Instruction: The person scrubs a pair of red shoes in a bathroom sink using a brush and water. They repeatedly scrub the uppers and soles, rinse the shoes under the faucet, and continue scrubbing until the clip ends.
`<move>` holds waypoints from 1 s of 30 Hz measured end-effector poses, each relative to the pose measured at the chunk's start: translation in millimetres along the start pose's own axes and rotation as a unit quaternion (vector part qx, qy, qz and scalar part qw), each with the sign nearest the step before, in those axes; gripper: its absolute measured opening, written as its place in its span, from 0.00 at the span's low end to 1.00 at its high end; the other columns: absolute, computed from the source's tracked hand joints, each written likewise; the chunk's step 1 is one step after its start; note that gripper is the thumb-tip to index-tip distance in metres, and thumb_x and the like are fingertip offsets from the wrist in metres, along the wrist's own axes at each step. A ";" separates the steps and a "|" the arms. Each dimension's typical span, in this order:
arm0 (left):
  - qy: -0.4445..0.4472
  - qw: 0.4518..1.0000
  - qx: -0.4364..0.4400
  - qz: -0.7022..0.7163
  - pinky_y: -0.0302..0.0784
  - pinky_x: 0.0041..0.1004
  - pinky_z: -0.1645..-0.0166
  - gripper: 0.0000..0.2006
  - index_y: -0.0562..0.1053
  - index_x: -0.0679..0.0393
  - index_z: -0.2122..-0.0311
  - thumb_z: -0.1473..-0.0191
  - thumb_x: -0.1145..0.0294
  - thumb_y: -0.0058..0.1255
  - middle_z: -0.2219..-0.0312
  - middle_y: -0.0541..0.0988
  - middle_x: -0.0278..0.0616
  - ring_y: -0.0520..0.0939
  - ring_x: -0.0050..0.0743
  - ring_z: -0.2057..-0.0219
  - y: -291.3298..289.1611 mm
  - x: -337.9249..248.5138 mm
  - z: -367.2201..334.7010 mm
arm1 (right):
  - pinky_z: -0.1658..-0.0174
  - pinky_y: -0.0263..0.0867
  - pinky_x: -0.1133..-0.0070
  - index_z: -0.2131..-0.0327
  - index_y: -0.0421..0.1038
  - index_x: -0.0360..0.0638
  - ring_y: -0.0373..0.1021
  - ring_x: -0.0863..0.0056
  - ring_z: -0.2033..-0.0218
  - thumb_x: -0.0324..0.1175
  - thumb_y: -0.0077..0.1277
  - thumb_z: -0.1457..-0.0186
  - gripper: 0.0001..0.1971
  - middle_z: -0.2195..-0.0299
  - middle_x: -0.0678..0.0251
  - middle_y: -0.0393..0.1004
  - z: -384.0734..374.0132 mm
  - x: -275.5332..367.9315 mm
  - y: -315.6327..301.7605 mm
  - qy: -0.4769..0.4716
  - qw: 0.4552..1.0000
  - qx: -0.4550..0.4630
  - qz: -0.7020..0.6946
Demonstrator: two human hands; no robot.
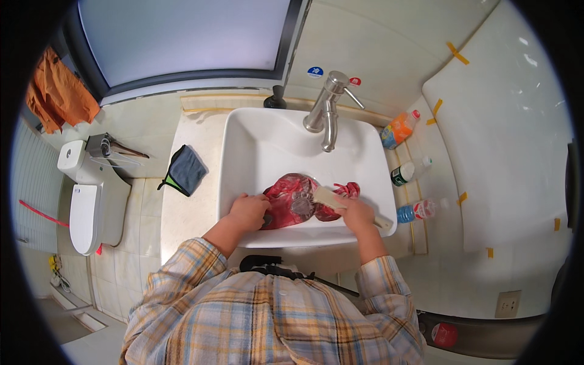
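Observation:
A crumpled, shiny red item with a grey round patch lies in the white sink; it looks like wet fabric, but I cannot tell its kind. My left hand grips its left edge, fingers curled around, with a small dark part showing beside the fingertips. My right hand is closed around a beige brush. The brush's head rests on the right part of the red item, and the end of its handle pokes out past my hand. Bunched red strips lie just beyond the brush.
A metal faucet rises at the sink's back. A grey cloth with green trim lies on the counter's left. Along the right stand an orange bottle, a green-labelled bottle and a blue bottle. A toilet stands far left.

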State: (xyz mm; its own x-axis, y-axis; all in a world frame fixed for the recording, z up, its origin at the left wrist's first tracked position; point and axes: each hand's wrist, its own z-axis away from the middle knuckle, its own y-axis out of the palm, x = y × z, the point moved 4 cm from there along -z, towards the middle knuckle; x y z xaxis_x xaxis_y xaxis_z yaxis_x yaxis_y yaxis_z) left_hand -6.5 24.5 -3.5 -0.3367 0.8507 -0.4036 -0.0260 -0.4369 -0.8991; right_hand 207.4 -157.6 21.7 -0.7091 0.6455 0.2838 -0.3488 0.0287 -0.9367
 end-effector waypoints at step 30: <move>0.001 0.999 0.026 -0.043 0.64 0.37 0.52 0.19 0.73 0.49 0.62 0.66 0.68 0.58 0.58 0.73 0.34 0.75 0.35 0.58 -7.9 -6.2 -2.2 | 0.65 0.65 0.68 0.55 0.69 0.67 0.70 0.66 0.66 0.43 0.52 0.52 0.18 0.67 0.69 0.71 10.9 51.5 19.0 -0.149 0.988 0.035 -0.014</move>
State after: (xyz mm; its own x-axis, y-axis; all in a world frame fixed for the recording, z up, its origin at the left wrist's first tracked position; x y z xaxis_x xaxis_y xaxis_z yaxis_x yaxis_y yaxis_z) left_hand -2.2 23.3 5.7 -0.3297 0.8860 -0.3262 -0.1033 -0.3772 -0.9203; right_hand 157.6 -132.2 20.7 -0.8437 0.3914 0.3674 -0.4055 -0.0162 -0.9140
